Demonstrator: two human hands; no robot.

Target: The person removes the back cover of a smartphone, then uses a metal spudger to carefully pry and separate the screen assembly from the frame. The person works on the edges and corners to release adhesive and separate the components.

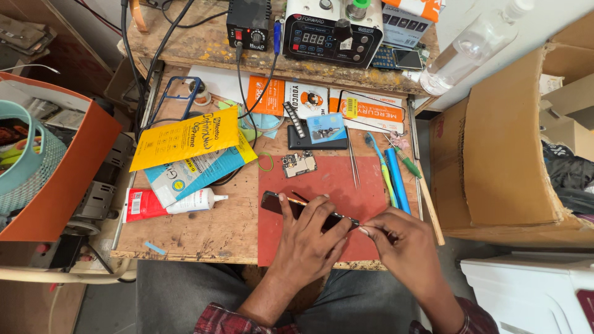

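Pressing down in the lower middle of the frame, the left hand (307, 238) lays its spread fingers flat over a dark, slim rectangular phone (300, 210), so this grip is open and pins the phone rather than closing round it. The phone lies slanted on a red rubber work mat (371, 185), its left end poking out past the fingers. Just to the right, the right hand (405, 247) pinches its thumb and forefinger together at the phone's right end; whether a small tool sits in that closed grip I cannot tell. The mat rests on a scuffed wooden surface (204, 229).

Left of the hands lies a red and white glue tube (167, 203), and above it a yellow printed packet (185, 138) overlaps a blue and white packet (195, 173). Higher on the mat sits a small green circuit board (299, 164), with thin metal tweezers (353, 164) to its right and a blue-handled tool (396, 179) along the mat's right edge.

At the upper centre of the frame, on a raised shelf, stands a white and black machine with a digital display (331, 31), a small black power box (247, 25) beside it. A clear plastic bottle (470, 46) leans at the upper right, above a brown cardboard box (507, 142).
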